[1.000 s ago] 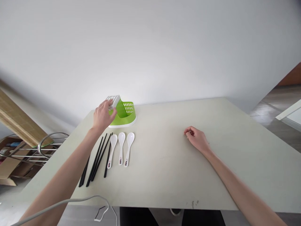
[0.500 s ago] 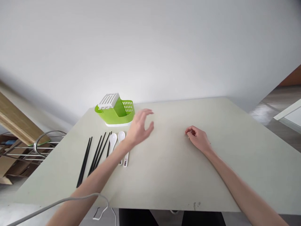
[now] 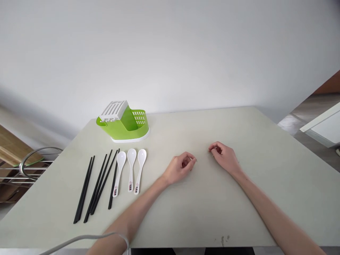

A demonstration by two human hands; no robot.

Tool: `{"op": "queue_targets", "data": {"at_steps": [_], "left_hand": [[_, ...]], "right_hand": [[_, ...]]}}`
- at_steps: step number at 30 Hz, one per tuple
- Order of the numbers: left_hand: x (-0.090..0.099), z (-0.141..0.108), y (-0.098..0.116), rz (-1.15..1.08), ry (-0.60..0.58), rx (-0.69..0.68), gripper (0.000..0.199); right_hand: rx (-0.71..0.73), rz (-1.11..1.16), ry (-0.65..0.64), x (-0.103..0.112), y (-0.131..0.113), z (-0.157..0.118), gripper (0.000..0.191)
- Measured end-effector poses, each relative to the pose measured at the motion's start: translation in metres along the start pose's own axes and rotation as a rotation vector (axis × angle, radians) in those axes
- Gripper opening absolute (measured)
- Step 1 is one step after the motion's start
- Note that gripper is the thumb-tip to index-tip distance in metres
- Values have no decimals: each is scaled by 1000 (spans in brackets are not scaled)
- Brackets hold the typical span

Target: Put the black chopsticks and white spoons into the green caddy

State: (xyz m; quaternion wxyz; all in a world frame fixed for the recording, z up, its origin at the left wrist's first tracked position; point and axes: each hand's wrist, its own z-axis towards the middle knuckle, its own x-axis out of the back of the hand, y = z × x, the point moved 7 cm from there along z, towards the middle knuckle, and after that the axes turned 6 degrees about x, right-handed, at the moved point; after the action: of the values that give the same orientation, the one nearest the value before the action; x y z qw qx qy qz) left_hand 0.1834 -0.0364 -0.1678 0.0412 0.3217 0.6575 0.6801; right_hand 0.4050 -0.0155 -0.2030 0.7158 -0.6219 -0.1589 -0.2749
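My left hand (image 3: 181, 167) rests on the pale table (image 3: 212, 209), its fingers curled in toward the thumb with nothing visible in them. To its right my right hand (image 3: 223, 156) also lies on the table, fingers bent into a loose fist. Left of my left hand are three white spoons (image 3: 131, 168), side by side with bowls pointing away from me. Several black chopsticks (image 3: 101, 187) lie further left, one partly under the leftmost spoon. Behind them stands a green holder (image 3: 124, 125) with a white slotted top (image 3: 114, 110) and a white base.
A grey cable (image 3: 87, 236) crosses above my left forearm at the front edge. A metal rack (image 3: 34, 170) stands beyond the table's left edge, with a wooden board (image 3: 16, 147). A white wall (image 3: 186, 53) rises behind the table.
My left hand has come down and to the right, and its spread fingers have curled. The spoons are now uncovered. The view has shifted slightly; my right hand stays in place.
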Motion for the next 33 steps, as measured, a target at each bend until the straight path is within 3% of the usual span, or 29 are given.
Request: {"op": "queue_targets", "data": {"at_steps": [33], "left_hand": [[1,-2,0,9,-13,72,39]], "right_hand": [[9,-14,-7,0,-3,-2,17]]}}
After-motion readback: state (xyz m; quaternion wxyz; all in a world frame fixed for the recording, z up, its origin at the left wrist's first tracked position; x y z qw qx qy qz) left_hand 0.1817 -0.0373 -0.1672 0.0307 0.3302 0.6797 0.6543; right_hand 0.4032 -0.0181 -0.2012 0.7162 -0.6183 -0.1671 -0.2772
